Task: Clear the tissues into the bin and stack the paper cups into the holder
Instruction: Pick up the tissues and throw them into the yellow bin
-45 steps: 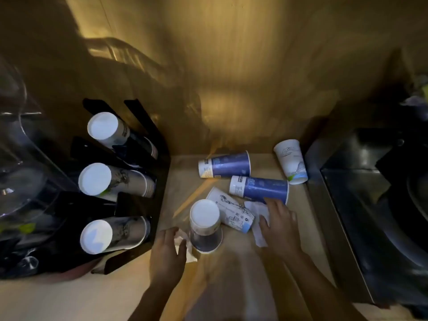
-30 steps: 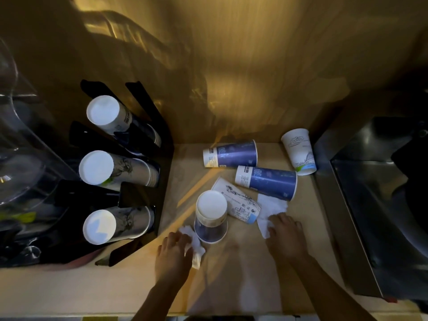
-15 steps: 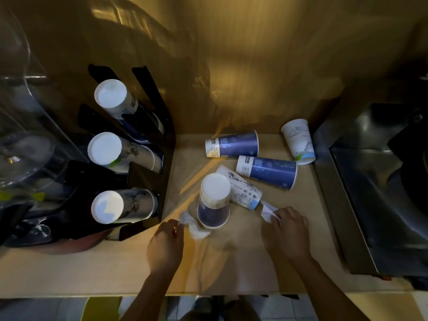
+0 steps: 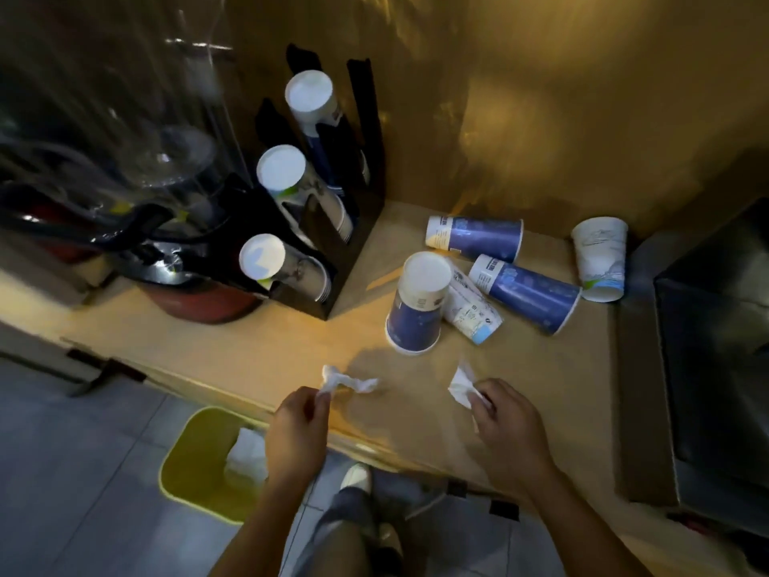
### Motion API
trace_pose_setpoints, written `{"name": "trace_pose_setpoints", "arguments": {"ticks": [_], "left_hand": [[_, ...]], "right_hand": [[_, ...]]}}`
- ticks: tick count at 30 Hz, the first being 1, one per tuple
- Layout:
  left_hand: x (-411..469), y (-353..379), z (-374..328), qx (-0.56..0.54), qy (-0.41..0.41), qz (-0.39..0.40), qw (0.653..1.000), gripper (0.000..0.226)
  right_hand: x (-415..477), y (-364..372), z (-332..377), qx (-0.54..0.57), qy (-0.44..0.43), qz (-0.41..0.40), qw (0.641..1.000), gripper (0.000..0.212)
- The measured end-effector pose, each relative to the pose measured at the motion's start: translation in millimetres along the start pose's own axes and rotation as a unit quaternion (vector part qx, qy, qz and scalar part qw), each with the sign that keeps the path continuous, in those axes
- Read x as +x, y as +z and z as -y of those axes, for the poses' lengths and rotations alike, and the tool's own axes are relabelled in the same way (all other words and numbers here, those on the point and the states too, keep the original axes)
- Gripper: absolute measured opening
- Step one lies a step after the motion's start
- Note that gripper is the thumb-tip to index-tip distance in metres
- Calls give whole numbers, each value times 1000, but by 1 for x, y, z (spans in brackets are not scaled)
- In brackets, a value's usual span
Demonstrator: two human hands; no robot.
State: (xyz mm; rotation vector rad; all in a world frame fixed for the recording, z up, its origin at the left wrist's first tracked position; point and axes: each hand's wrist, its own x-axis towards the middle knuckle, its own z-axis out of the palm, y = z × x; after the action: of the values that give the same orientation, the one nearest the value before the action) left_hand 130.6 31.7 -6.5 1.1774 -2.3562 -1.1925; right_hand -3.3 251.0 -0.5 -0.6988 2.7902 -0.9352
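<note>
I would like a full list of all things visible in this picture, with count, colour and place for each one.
loose paper cups: five, three blue and two white; on the counter, three lying, two upside down
cup holder: one, black; left on the counter, holding three stacks of cups
counter: one, light wood
tissues: two, white; one pinched in each hand, above the counter's front edge
bin: one, yellow-green; on the floor, a white tissue already inside
metal appliance: one, dark; at the right
clear container: one; at the left, blurred
left hand: holding one tissue
right hand: holding the other tissue
</note>
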Motion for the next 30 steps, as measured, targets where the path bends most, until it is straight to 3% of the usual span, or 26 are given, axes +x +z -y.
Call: {"name": "trace_pose_setpoints", "arguments": {"ticks": [10,15,21,26,30], "left_hand": [[-40,-39,46,-86,-82,-102,988,18],[-43,-62,67,-153,-146,-147,966,29],[-45,-95,120,-208,-235,-211,926,24],[-40,-116,165,-229,-305,-219,898,24],[-26,-124,203,-291,-375,-190,859,20]], "right_hand": [[-11,35,51,12,-132,93,987,8],[-6,54,93,12,-200,126,972,5],[-7,108,161,23,-306,180,934,5],[-14,164,203,33,-318,230,919,5],[-21,220,213,7,-254,300,919,5]]}}
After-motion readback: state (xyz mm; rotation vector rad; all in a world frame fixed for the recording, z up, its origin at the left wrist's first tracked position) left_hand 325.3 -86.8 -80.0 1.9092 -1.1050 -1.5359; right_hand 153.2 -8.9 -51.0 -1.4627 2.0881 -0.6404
